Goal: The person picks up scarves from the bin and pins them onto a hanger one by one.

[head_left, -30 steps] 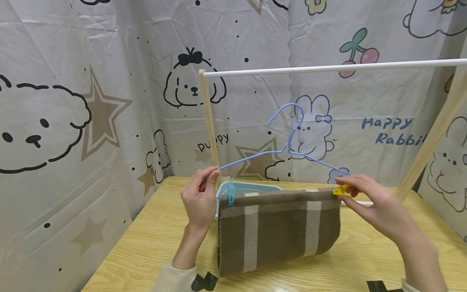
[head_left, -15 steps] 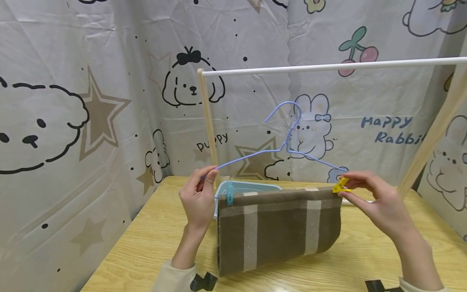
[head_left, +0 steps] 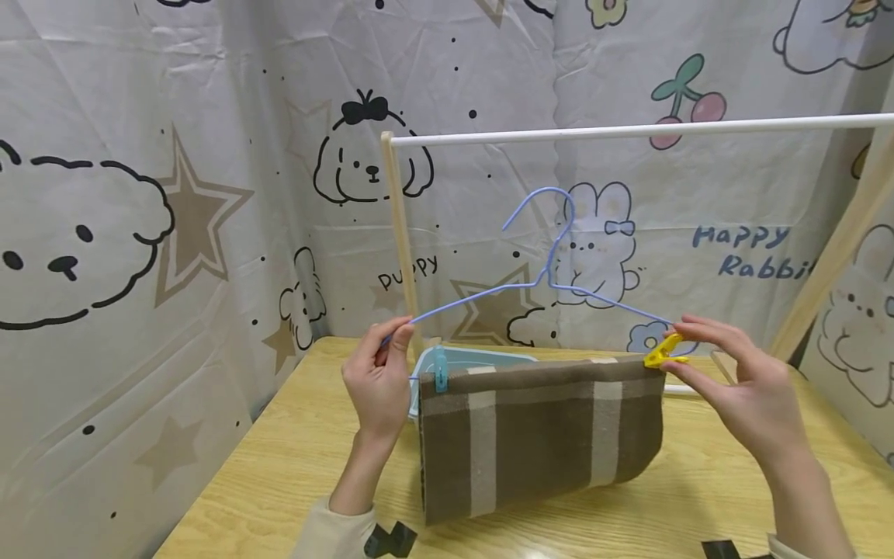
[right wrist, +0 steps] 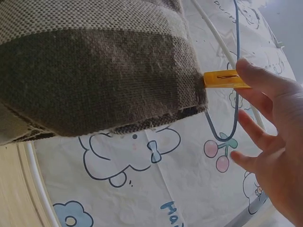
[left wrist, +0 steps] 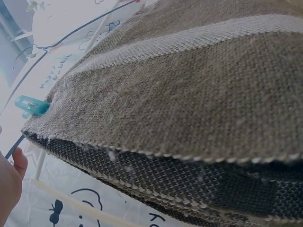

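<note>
A brown plaid cloth (head_left: 545, 442) hangs folded over the lower bar of a blue wire hanger (head_left: 482, 295). My left hand (head_left: 380, 376) pinches the hanger's left corner between thumb and fingers. Beside it, a teal clothespin (head_left: 440, 369) is clamped on the cloth's upper left edge. At the upper right corner, my right hand (head_left: 747, 380) pinches the handles of a yellow clothespin (head_left: 665, 352), whose tip sits at the cloth. In the right wrist view the same clothespin (right wrist: 222, 79) meets the cloth's edge, with the hanger's bent end just past it.
Behind the cloth, a light blue basket (head_left: 475, 357) stands on the wooden table (head_left: 293, 458). A drying rack with a white rail (head_left: 594, 133) and wooden posts spans the back right. A printed curtain (head_left: 279, 93) surrounds the table.
My right hand has shifted slightly right with the yellow clothespin, which is tilted more upright. The cloth's right end moved right too. The hanger's hook has risen and drifted a little left.
</note>
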Demonstrator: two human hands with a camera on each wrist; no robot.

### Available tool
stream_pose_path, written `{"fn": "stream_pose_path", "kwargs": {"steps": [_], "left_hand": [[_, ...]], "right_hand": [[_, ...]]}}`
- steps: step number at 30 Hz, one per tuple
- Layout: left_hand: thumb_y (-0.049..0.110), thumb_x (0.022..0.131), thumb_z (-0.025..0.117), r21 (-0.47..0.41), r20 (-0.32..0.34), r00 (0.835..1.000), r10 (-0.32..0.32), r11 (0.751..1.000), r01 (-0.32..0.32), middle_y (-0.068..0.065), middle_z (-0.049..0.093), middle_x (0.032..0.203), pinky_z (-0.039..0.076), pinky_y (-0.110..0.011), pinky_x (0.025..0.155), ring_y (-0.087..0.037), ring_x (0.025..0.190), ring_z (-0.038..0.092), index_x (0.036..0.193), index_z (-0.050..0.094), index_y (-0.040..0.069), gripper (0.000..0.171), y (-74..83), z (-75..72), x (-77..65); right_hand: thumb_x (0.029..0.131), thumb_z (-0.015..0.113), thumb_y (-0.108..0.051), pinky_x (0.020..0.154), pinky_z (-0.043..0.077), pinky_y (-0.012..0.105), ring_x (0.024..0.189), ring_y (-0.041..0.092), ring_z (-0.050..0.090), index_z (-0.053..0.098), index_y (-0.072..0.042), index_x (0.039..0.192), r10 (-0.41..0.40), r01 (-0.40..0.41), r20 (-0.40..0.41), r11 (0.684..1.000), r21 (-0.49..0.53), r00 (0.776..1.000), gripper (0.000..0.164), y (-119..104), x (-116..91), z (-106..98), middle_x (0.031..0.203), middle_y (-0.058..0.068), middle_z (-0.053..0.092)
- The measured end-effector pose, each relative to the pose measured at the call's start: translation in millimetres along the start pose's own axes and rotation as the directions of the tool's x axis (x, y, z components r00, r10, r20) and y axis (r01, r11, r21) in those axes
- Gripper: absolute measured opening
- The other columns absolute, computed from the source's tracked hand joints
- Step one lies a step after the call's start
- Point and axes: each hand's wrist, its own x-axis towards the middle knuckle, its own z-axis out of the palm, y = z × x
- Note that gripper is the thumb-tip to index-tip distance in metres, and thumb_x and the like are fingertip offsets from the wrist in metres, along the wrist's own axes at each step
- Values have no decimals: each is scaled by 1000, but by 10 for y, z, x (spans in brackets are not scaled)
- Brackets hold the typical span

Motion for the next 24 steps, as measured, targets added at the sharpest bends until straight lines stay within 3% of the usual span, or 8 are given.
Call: {"fn": "stream_pose_path", "kwargs": {"steps": [3, 6, 11, 14, 19, 24], "left_hand": [[14, 92, 69, -1, 1, 1000, -16, 1000, 16, -5, 41, 56, 20, -18, 45, -6, 49, 26, 91, 74, -3, 18, 1, 3, -2], [11, 91, 70, -1, -1, 1000, -27, 1000, 27, -6, 43, 56, 20, -18, 44, -5, 48, 26, 91, 74, -3, 15, 0, 2, -4], [8, 90, 70, -4, -7, 999, -48, 999, 48, -6, 44, 56, 20, -18, 44, -4, 48, 26, 91, 74, -3, 12, 1, -2, -2], [10, 91, 70, -10, -7, 999, -51, 999, 51, -6, 44, 56, 20, -18, 44, -4, 48, 26, 91, 74, -3, 13, 3, 2, 0], [12, 91, 70, -18, -6, 999, -44, 999, 44, -7, 45, 57, 21, -18, 44, -4, 49, 27, 91, 74, -4, 16, 6, 15, -1], [11, 90, 71, -14, -13, 999, -42, 999, 42, -6, 43, 56, 21, -18, 45, -4, 49, 27, 90, 74, -3, 15, 4, 15, -3]], "right_hand": [[59, 83, 21, 110, 38, 16, 123, 3, 59, 70, 5, 112, -2, 2, 29, 1000, 8, 1000, 57, -10, 1, 12, 125, 1, 69], [62, 84, 16, 110, 38, 16, 125, 4, 58, 70, 4, 112, -36, 36, 49, 999, 0, 998, 54, 4, 0, 25, 126, 8, 68], [71, 80, 15, 112, 38, 20, 127, 12, 57, 66, 12, 113, -17, 14, 25, 994, 113, 1000, 44, 23, 1, 30, 123, 7, 70], [70, 79, 18, 112, 38, 21, 127, 14, 57, 65, 14, 112, -16, 14, 11, 991, 131, 1000, 45, 28, 2, 32, 121, 6, 70], [62, 80, 22, 110, 38, 18, 126, 8, 57, 67, 10, 111, -43, 40, 43, 997, 62, 998, 52, 44, -16, 34, 125, 5, 67], [75, 78, 11, 110, 38, 18, 127, 9, 57, 66, 11, 113, -76, 69, 80, 994, 84, 994, 40, 77, -29, 22, 127, 9, 66]]}}
